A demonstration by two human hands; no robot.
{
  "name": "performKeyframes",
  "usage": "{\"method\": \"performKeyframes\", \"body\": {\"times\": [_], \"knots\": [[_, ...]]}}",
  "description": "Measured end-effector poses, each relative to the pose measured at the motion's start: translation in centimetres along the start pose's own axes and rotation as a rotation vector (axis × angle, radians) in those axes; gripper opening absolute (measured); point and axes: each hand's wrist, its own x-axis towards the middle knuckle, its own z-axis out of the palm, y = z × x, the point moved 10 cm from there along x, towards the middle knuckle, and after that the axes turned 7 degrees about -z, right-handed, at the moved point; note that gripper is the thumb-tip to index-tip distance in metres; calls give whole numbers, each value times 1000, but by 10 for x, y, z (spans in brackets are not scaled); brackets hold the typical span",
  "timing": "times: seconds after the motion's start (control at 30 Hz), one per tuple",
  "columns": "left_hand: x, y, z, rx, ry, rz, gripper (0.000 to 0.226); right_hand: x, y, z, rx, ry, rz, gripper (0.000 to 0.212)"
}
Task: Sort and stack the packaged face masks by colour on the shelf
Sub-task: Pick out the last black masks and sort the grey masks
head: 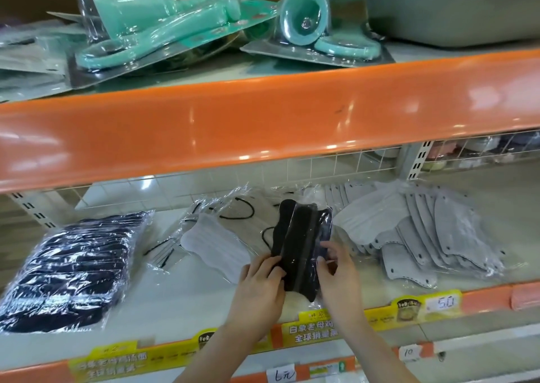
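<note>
Left hand point(261, 277): black mask pack point(302, 245) is gripped at its left edge
Right hand point(339, 268): same pack is pinched at its right edge

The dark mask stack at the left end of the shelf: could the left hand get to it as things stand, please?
Probably yes. The dark mask stack lies open on the shelf on the left hand's side, with bare shelf between. That hand, though, grips the black mask pack with the right hand, so it must let go first.

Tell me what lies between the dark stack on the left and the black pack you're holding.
Head view: a white mask pack in loose clear wrap lies between the dark mask stack and the black mask pack.
</note>
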Motion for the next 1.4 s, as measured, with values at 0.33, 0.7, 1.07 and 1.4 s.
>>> {"method": "performKeyframes", "body": {"times": [0.33,0.7,1.07,1.4], "knots": [[10,26,-25,100,13,-18,45,-3,-29,11,233,-178,-76,41],[0,-24,-98,99,282,38,19,-15,-79,9,-646,-48,-645,19],[-16,-98,-140,80,245,-30,20,-21,-125,74,-419,-125,-669,5],[-38,-188,-206,149,396,-105,20,-46,-203,162,-259,-207,-789,24]]}}
